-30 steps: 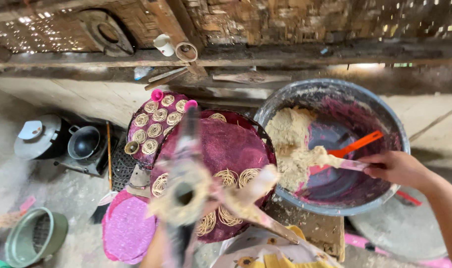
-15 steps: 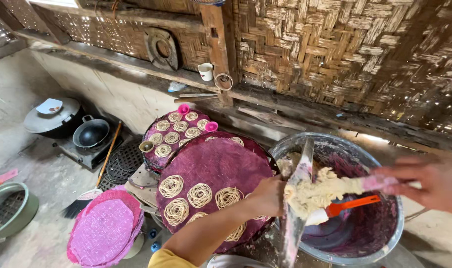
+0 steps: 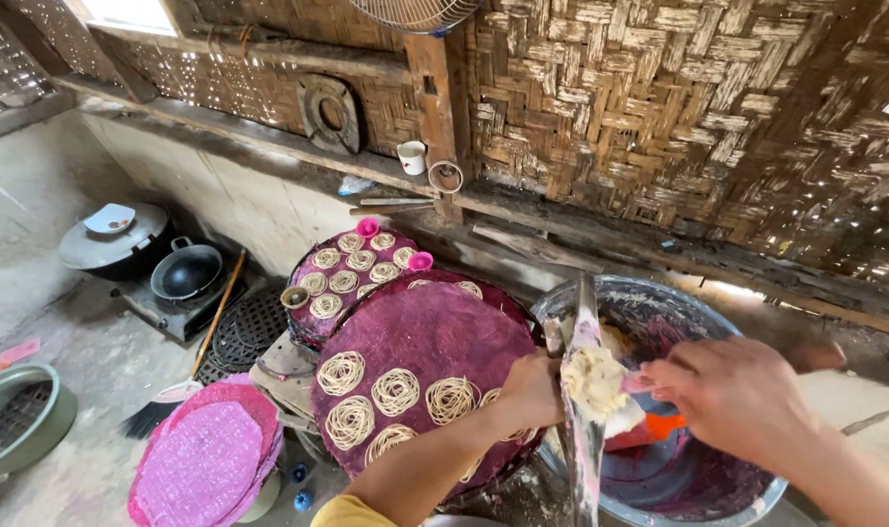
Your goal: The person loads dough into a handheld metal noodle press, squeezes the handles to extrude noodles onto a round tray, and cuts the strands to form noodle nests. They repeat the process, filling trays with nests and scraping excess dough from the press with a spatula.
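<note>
My left hand (image 3: 528, 391) grips a tall metal press tool (image 3: 585, 390) held upright beside a big metal bowl (image 3: 671, 310). My right hand (image 3: 733, 394) holds a pink-handled spatula (image 3: 638, 384) and presses a lump of pale dough (image 3: 594, 380) against the tool. An orange spatula (image 3: 665, 426) lies inside the bowl under my right hand. Left of the tool, a round purple woven tray (image 3: 434, 342) carries several coiled noodle nests (image 3: 395, 391).
A second purple tray (image 3: 351, 270) with nests and pink cups sits behind. Pink woven trays (image 3: 210, 459) are stacked at lower left. A black wok (image 3: 186, 273) on a stove, a lidded pot (image 3: 112, 234), a green basin (image 3: 20, 420) and a broom (image 3: 186, 361) stand at left. A woven bamboo wall (image 3: 659, 107) is ahead.
The camera view has tilted up toward the wall. My right hand moved left from the bowl to the press tool, bringing dough on the spatula against it; my left hand keeps hold of the tool.
</note>
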